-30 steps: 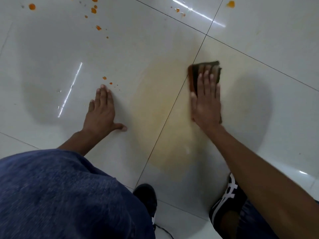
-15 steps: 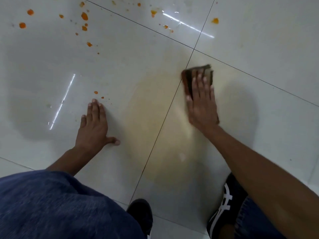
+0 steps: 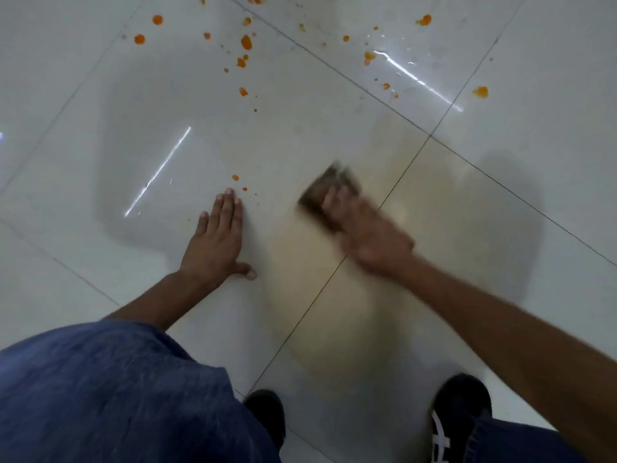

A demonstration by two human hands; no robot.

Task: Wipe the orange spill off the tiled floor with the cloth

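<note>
Right hand (image 3: 370, 235), fingers straight, presses a dark, blurred cloth (image 3: 325, 192) onto glossy pale tiled floor (image 3: 534, 78).
Left hand (image 3: 217, 243) lies flat, empty; round orange droplets (image 3: 246, 42) speckle beyond the 2 hands.

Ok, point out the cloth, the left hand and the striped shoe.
cloth (image 3: 317, 195), head view, blurred dark part at its far corner.
left hand (image 3: 217, 242), head view, back of the hand.
striped shoe (image 3: 462, 394), head view, black toe.
</note>
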